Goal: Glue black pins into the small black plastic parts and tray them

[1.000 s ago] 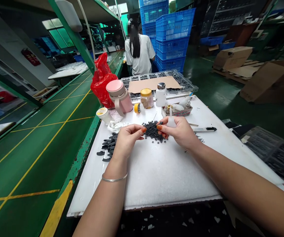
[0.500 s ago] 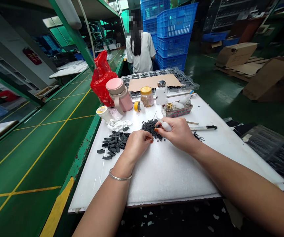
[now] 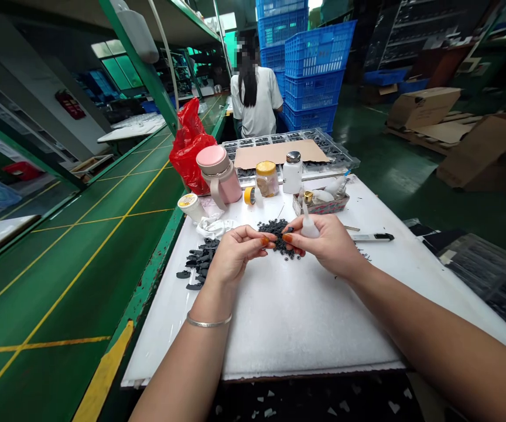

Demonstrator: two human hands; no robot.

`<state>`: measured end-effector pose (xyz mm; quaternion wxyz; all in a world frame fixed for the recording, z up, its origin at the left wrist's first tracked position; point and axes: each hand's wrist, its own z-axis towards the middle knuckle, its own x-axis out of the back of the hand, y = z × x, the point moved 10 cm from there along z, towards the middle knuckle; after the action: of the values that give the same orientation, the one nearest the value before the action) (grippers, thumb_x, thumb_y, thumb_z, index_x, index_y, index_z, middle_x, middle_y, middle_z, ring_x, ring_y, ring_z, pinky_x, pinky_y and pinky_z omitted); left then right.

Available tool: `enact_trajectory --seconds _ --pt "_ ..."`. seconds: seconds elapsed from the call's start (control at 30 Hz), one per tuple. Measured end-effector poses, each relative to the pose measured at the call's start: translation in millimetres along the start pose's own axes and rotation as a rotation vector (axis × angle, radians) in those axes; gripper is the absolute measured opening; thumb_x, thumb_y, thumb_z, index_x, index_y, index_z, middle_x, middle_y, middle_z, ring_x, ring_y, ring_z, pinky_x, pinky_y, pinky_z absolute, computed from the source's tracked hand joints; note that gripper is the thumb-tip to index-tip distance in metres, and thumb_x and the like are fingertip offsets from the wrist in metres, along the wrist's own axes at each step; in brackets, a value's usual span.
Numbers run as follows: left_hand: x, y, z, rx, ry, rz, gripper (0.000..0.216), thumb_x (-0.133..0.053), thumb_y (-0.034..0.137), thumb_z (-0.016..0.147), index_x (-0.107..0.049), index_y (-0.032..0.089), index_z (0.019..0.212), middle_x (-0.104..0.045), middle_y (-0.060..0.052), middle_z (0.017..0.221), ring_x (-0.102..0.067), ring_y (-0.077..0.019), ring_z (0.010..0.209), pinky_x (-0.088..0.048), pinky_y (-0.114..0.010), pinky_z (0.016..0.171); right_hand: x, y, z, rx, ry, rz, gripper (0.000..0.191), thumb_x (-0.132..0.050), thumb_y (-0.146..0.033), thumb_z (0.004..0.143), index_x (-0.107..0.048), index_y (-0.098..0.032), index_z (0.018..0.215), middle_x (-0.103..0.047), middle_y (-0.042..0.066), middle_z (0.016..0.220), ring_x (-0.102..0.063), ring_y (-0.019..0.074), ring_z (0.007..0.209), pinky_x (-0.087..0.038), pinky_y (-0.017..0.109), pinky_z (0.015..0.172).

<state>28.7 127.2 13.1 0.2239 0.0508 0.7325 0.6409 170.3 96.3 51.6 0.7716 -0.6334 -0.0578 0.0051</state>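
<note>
my left hand (image 3: 239, 253), fingertips pinched together, held item too small to tell, my right hand (image 3: 323, 245) curled around a white plastic squeeze bottle (image 3: 309, 227), over a grainy heap of small black parts (image 3: 277, 236)

A factory assembly workshop, seen from beside a work surface (image 3: 306, 328). Stacked blue plastic crates (image 3: 313, 73) stand at 1 o'clock, cardboard boxes (image 3: 484, 151) and a wooden pallet (image 3: 415, 136) at 2 o'clock. A green floor (image 3: 103, 199) with yellow lines lies at 9 o'clock, green steel shelving (image 3: 134, 64) at 11 o'clock, and a co-worker (image 3: 256, 102) in a white T-shirt at 12 o'clock.
</note>
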Motion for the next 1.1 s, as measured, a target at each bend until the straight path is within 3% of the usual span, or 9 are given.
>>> enact_trajectory --seconds 0.33,0.5,0.77,1.1 --pt "-4.0 -2.3 -2.7 0.047 -0.006 -0.308 0.026 -0.087 0.015 0.056 -0.063 0.011 0.066 -0.068 -0.004 0.073 -0.063 -0.0096 0.062 -0.048 -0.011 0.05 -9.9 -5.5 -6.3 -0.042 -0.054 0.128 0.025 -0.073 -0.036 0.076 -0.065 -0.013 0.079 -0.063 0.003 0.062 -0.054 0.0103 0.05 -0.045 0.022 0.046" --pt "-5.1 -5.9 -2.0 0.059 -0.026 -0.379 0.031 -0.088 0.016 0.054 -0.069 0.012 0.079 -0.067 -0.003 0.072 -0.062 -0.0085 0.062 -0.05 -0.011 0.054 -11.9 -10.8 -8.1 -0.025 -0.055 0.097 0.024 -0.073 -0.035 0.076 -0.065 -0.012 0.08 -0.063 0.002 0.063 -0.054 0.0103 0.051 -0.045 0.022 0.047" --pt "-10.3 -11.7 -1.7 0.063 -0.062 -0.373 0.026 -0.089 0.02 0.056 -0.07 0.013 0.073 -0.067 -0.003 0.073 -0.062 -0.0113 0.066 -0.054 -0.019 0.058 -8.0 -21.6 -13.6 0.044 0.017 -0.075 0.012 -0.068 -0.025 0.079 -0.068 -0.014 0.081 -0.064 0.001 0.063 -0.056 0.0107 0.052 -0.044 0.021 0.048" --pt "-11.5 -17.2 -1.5 0.114 -0.018 -0.383 0.028 -0.091 0.016 0.05 -0.071 0.013 0.07 -0.068 -0.003 0.072 -0.062 -0.01 0.064 -0.054 -0.017 0.057 -3.8 -35.7 -19.0 0.155 0.084 -0.335 0.005 -0.066 -0.018 0.079 -0.07 -0.016 0.079 -0.063 -0.003 0.061 -0.054 0.0095 0.055 -0.04 0.021 0.052"
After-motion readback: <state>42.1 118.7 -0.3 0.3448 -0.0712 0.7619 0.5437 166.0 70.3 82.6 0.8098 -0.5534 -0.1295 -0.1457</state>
